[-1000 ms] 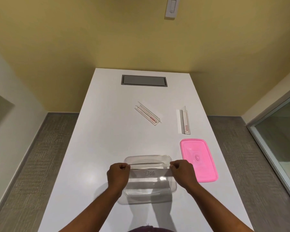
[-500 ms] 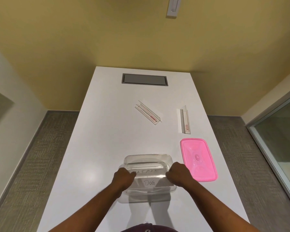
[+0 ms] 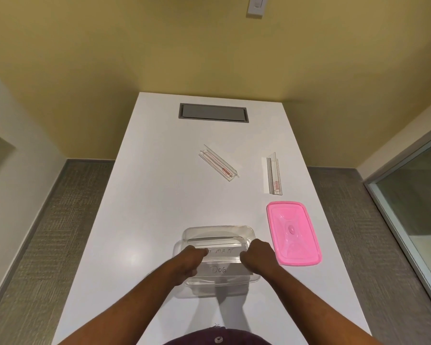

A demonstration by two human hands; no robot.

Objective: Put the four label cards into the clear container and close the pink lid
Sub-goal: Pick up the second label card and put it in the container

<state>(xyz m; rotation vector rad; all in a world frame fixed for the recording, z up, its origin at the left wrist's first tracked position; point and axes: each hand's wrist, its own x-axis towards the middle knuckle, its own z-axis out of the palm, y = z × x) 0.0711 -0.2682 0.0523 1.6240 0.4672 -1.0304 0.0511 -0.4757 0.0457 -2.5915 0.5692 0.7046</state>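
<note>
Clear container point(image 3: 218, 231) near table point(image 3: 159, 195) front edge. Left hand point(image 3: 190, 261) and right hand point(image 3: 258, 256), fingers curled, pinch ends of "DOG" card point(image 3: 219, 269) inside container. Second card point(image 3: 220, 252) behind it. Pink lid point(image 3: 293, 236) right of container; two cards point(image 3: 219, 166) point(image 3: 273, 173) beyond it.

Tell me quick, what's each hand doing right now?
Left hand: closed, at the left end of the DOG card in the clear container; grip itself hidden.
Right hand: closed, at that card's right end.
</note>
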